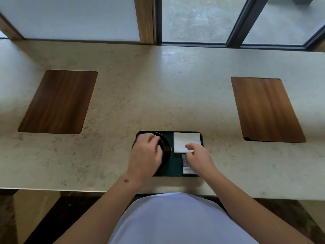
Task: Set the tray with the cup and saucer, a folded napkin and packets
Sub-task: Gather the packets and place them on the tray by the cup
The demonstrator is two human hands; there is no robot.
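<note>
counter [158, 81] – pale stone | two wood insets [58, 103] | windows [198, 18] behind – dark frames, daylight

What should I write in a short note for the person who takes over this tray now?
Left hand: curled over the black cup on its saucer, on the left side of the tray.
Right hand: fingers curled at the packets, just below the napkin.
Done: cup, saucer, folded napkin and packets are on the tray.
Left: probably only to straighten things and let go.
</note>
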